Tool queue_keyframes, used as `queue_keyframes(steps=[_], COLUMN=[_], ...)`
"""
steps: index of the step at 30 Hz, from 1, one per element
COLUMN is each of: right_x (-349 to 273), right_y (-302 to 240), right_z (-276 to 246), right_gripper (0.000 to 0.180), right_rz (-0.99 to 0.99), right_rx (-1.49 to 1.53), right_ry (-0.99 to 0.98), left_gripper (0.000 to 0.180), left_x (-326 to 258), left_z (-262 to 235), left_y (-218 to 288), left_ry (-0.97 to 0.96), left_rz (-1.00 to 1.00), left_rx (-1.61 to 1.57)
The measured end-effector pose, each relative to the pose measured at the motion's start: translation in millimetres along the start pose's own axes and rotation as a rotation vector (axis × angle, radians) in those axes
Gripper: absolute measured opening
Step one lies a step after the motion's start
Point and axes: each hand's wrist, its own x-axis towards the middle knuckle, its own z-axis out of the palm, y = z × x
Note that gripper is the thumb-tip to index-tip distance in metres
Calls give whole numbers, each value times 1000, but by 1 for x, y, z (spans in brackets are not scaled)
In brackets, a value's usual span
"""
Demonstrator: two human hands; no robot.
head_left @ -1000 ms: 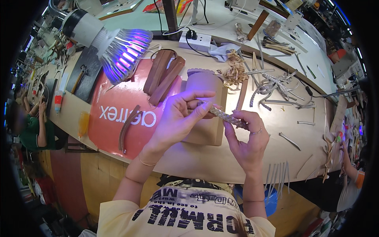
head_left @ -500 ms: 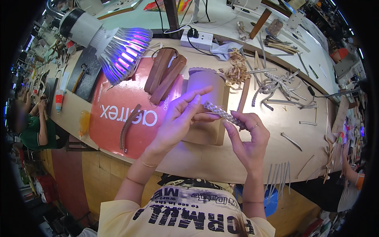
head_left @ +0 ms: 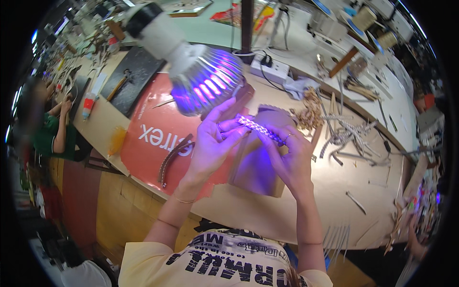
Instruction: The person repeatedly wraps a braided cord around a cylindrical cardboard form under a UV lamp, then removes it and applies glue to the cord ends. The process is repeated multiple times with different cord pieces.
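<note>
A short braided strap, pale and lit violet, is stretched between my two hands above the bench. My left hand pinches its left end, with the index finger raised toward the lamp. My right hand grips the other end between thumb and fingers; a ring shows on one finger. Just beyond my left hand hangs a silver finned lamp with a violet glow. Under my hands lies a brown block-shaped piece with a scalloped far edge.
A red printed sheet bears a curved brown strap. Braided cords and crumpled tan scraps lie at the right. Behind stands a white power strip. A hammer rests on a dark slab; a person in green works at far left.
My view has turned, so the bench appears shifted. Both hands have brought the braided strap closer to the lamp, and violet light now falls on it.
</note>
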Motion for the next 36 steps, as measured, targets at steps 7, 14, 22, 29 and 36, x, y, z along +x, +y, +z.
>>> queue_keyframes(steps=[7,14,22,29,36], right_x=[43,72,80,59,18], right_y=[-18,-15,12,28,7], right_z=[32,43,54,51,-2], right_gripper=[21,19,40,54,42], right_rz=[-128,433,561,503,-143], right_rx=[-23,716,1153,1046,-639], right_ry=[-122,-375,273,480,163], left_gripper=[40,37,51,64,57], left_x=[15,27,3,7,11], left_z=[-39,-59,-34,-25,-37], left_y=[-1,-11,-24,-23,-18], left_ry=[241,211,-108,-173,-403], left_rz=[-18,55,-400,-259,-279], left_rx=[48,-34,-202,-160,-61])
